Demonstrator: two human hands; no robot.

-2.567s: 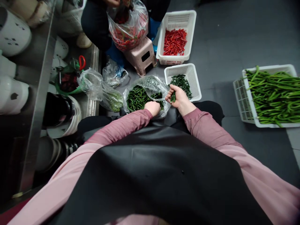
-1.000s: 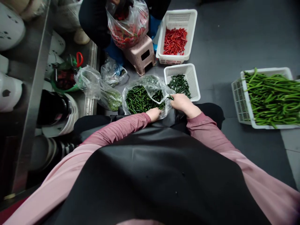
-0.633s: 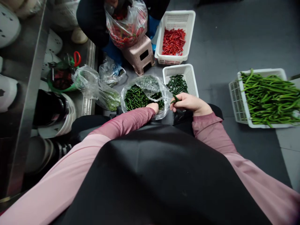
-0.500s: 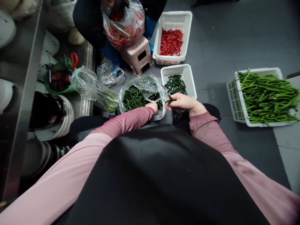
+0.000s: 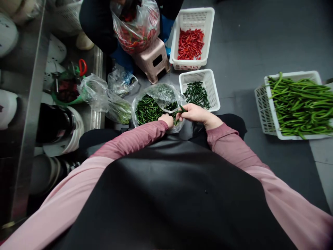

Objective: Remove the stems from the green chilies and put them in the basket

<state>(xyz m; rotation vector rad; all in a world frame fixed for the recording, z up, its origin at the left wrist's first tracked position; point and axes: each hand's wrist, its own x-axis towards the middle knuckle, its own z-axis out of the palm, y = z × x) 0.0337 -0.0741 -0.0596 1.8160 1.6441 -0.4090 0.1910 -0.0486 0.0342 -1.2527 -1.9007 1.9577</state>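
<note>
A clear plastic bag (image 5: 162,95) full of dark green chili peppers (image 5: 147,110) stands between my knees. Over its near right part is my left hand (image 5: 167,120), closed, its fingertips down among the peppers and hidden. Close beside it, at the bag's right rim, my right hand (image 5: 191,114) pinches a green chili pepper (image 5: 182,109) between thumb and fingers. Just beyond my right hand sits a small white basket (image 5: 213,91) with green chilies without visible stems (image 5: 196,93) in it.
A larger white basket (image 5: 209,34) holds red chilies. Another basket (image 5: 265,111) at the right is heaped with long green peppers. Opposite, a person in blue boots has a bag of red chilies (image 5: 137,36) on a pink stool (image 5: 153,60). A metal shelf (image 5: 28,114) runs along the left.
My right hand has moved slightly left, closer to my left hand, with the green chili pepper still in it. The view has shifted a little.
</note>
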